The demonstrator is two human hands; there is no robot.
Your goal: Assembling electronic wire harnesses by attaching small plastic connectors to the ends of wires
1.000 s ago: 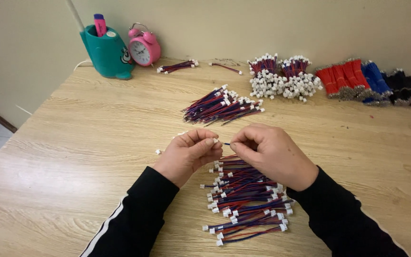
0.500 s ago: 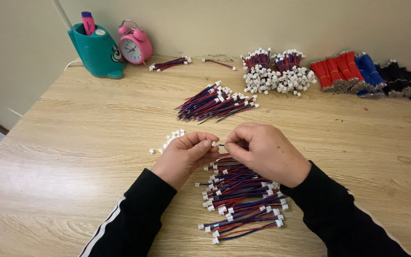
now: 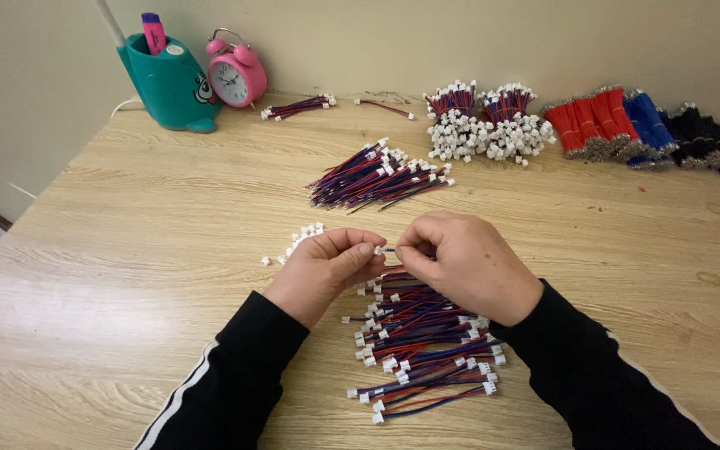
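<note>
Small white connector (image 3: 379, 249) pinched between thumb and forefinger of the left hand (image 3: 324, 271), touching the tip of a thin wire gripped by the right hand (image 3: 464, 265); both hands closed tight, fingertips almost meeting, above the middle of the bench (image 3: 127, 250) toward its near edge. Directly under and just behind the hands, a loose heap of red-and-blue wires (image 3: 422, 346) with white plugs, spread toward the near edge. Just left of the left hand, a small scatter of loose white housings (image 3: 297, 240). Farther back at mid-bench, a second pile of the same wires (image 3: 377, 177), fanned out. Along the far edge: a teal pen holder (image 3: 168, 83) and a pink alarm clock (image 3: 237, 73) at the far left corner, two upright bunches with white plugs (image 3: 485, 125) near the centre, then red, blue and black wire bundles (image 3: 643, 125) toward the far right corner. Black sleeves with a white stripe on both forearms.
</note>
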